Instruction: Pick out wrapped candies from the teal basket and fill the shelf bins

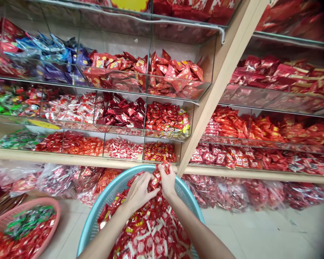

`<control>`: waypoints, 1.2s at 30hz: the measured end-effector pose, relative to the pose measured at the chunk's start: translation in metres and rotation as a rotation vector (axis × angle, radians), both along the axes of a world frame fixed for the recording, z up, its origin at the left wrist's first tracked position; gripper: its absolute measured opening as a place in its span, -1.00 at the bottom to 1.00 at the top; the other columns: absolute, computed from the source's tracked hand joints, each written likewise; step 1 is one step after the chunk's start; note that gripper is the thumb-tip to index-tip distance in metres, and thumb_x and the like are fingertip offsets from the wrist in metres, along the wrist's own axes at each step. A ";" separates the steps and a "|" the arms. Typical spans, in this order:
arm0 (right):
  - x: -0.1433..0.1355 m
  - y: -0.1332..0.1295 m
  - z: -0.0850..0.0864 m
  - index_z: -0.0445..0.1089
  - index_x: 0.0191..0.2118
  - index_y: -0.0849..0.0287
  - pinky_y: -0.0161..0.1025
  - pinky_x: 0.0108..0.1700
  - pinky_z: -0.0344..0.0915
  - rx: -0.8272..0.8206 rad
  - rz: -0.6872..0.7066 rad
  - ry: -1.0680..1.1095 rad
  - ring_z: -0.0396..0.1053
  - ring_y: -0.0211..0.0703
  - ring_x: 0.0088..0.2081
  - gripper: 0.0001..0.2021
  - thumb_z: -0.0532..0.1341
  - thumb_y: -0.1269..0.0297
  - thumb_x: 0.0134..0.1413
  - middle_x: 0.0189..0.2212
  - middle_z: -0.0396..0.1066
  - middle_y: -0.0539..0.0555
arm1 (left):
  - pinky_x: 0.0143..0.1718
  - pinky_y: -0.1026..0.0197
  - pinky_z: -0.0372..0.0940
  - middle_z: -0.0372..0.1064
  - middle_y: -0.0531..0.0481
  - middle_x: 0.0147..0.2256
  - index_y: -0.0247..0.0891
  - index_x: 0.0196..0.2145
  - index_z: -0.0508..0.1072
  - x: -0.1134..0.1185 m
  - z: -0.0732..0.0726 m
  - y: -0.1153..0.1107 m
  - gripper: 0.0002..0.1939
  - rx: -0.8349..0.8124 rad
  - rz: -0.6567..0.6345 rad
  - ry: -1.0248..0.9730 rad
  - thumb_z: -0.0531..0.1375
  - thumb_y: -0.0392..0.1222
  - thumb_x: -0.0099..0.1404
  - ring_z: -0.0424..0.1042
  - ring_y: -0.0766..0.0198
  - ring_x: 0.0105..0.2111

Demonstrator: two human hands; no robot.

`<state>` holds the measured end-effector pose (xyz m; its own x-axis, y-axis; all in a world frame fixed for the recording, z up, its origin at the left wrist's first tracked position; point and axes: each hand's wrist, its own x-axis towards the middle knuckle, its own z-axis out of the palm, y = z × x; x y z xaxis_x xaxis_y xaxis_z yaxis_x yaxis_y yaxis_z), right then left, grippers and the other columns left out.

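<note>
A large blue plastic basket [88, 219] sits in front of me, filled with red-wrapped candies [151, 230], some with white twisted ends. Over its far part, my left hand [139, 192] curls its fingers and thumb against a small bunch of red candies [156, 180]. My right hand [167, 181] grips the same bunch from the other side, with shiny red wrappers showing above its fingers. How many pieces each hand holds is hidden by the fingers.
Glass-fronted shelves [121, 129] of sorted packets rise behind the basket, split by a slanting wooden post [218, 86]. Clear bags of candies [232, 196] line the floor under the bottom ledge. A pink basket [58, 212] with green and red candies stands at left.
</note>
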<state>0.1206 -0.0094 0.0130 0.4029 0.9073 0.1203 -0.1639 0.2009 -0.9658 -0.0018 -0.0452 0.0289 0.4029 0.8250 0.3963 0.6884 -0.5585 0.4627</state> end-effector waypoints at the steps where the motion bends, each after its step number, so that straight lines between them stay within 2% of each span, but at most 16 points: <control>1: 0.000 0.000 0.000 0.26 -0.39 0.13 -0.33 -0.37 0.21 0.004 -0.001 0.002 0.21 -0.29 -0.50 -0.77 0.20 0.09 -0.10 -0.51 0.29 -0.10 | -0.17 0.17 0.16 0.31 0.01 -0.28 -0.21 -0.26 0.26 0.000 -0.001 0.000 -0.82 0.009 -0.020 0.003 0.08 -0.11 0.19 0.29 0.23 -0.23; 4: 0.001 0.000 0.000 0.27 -0.37 0.17 -0.34 -0.36 0.21 0.029 -0.014 0.004 0.23 -0.30 -0.48 -0.72 0.21 0.06 -0.11 -0.49 0.32 -0.07 | -0.19 0.17 0.16 0.32 0.00 -0.28 -0.20 -0.26 0.26 0.001 -0.003 0.000 -0.88 0.039 -0.040 -0.021 0.01 -0.21 0.23 0.30 0.24 -0.24; 7: 0.007 0.003 0.000 0.25 -0.35 0.18 -0.38 -0.47 0.17 0.007 -0.058 0.030 0.17 -0.35 -0.55 -0.68 0.21 0.03 -0.11 -0.54 0.28 -0.09 | -0.18 0.16 0.15 0.33 0.02 -0.29 -0.19 -0.27 0.26 -0.001 -0.004 0.002 -0.89 0.063 -0.010 -0.032 0.01 -0.24 0.22 0.30 0.24 -0.24; 10: 0.017 0.006 -0.002 0.22 -0.36 0.16 -0.42 -0.61 0.05 -0.063 -0.086 0.080 0.06 -0.40 -0.65 -0.66 0.22 0.00 -0.13 -0.61 0.18 -0.15 | -0.21 0.15 0.13 0.33 0.01 -0.30 -0.18 -0.26 0.27 -0.006 -0.007 0.006 -0.88 0.107 0.084 0.035 0.01 -0.20 0.23 0.28 0.21 -0.25; 14: 0.023 0.007 -0.003 0.22 -0.37 0.14 -0.43 -0.63 0.06 -0.060 -0.116 0.096 0.08 -0.40 -0.63 -0.65 0.24 -0.01 -0.15 -0.60 0.17 -0.15 | -0.21 0.11 0.11 0.34 -0.05 -0.32 -0.21 -0.27 0.30 -0.007 -0.013 0.013 -0.84 0.203 0.215 0.175 -0.02 -0.16 0.27 0.25 0.17 -0.26; 18: 0.020 0.004 -0.004 0.22 -0.34 0.14 -0.46 -0.66 0.04 -0.082 -0.088 0.116 0.02 -0.43 -0.65 -0.64 0.25 -0.02 -0.16 -0.62 0.11 -0.17 | -0.17 0.06 0.11 0.34 -0.09 -0.35 -0.24 -0.32 0.33 0.001 -0.019 0.017 -0.82 0.249 0.270 0.268 -0.01 -0.14 0.27 0.24 0.12 -0.26; 21: 0.020 0.002 -0.003 0.22 -0.34 0.13 -0.46 -0.68 0.02 -0.103 -0.032 0.171 0.04 -0.43 -0.65 -0.63 0.27 -0.01 -0.18 -0.62 0.16 -0.16 | -0.14 0.02 0.10 0.33 -0.12 -0.29 -0.25 -0.34 0.34 0.005 -0.021 0.019 -0.80 0.278 0.260 0.247 0.02 -0.09 0.25 0.24 0.10 -0.22; 24: 0.021 -0.001 0.000 0.23 -0.35 0.12 -0.49 -0.67 0.03 -0.129 0.070 0.290 0.12 -0.44 -0.62 -0.65 0.31 0.04 -0.20 -0.55 0.25 -0.14 | -0.10 0.02 0.09 0.33 -0.12 -0.20 -0.22 -0.31 0.35 0.004 -0.017 0.019 -0.81 0.291 0.256 0.137 0.00 -0.12 0.27 0.24 0.11 -0.16; 26: 0.022 -0.002 0.002 0.23 -0.36 0.13 -0.53 -0.69 -0.02 -0.147 0.188 0.413 0.11 -0.48 -0.63 -0.66 0.33 0.11 -0.22 -0.54 0.25 -0.14 | -0.08 0.05 0.10 0.33 -0.08 -0.17 -0.21 -0.23 0.34 0.002 -0.014 0.017 -0.80 0.270 0.237 0.042 -0.03 -0.18 0.27 0.24 0.15 -0.13; 30: 0.020 -0.004 0.004 0.21 -0.40 0.17 -0.57 -0.74 -0.17 -0.212 0.405 0.669 0.04 -0.53 -0.67 -0.68 0.36 0.22 -0.23 -0.60 0.18 -0.16 | -0.05 0.07 0.12 0.31 -0.06 -0.10 -0.18 -0.03 0.25 -0.004 -0.011 0.013 -0.67 0.205 0.113 -0.047 0.00 -0.22 0.23 0.24 0.16 -0.07; 33: 0.016 -0.007 0.004 0.20 -0.42 0.18 -0.58 -0.75 -0.18 -0.265 0.463 0.769 0.03 -0.53 -0.68 -0.69 0.36 0.24 -0.22 -0.64 0.14 -0.16 | -0.10 0.07 0.15 0.32 -0.06 -0.13 -0.17 -0.03 0.24 -0.005 -0.014 0.010 -0.65 0.172 0.079 -0.059 0.05 -0.14 0.21 0.26 0.15 -0.12; 36: 0.012 -0.010 0.003 0.22 -0.40 0.20 -0.59 -0.75 -0.15 -0.285 0.494 0.776 0.04 -0.53 -0.67 -0.71 0.35 0.26 -0.20 -0.63 0.17 -0.15 | -0.17 0.11 0.17 0.34 -0.05 -0.21 -0.18 -0.11 0.28 -0.003 -0.016 0.009 -0.72 0.163 0.092 -0.080 0.06 -0.10 0.22 0.29 0.17 -0.19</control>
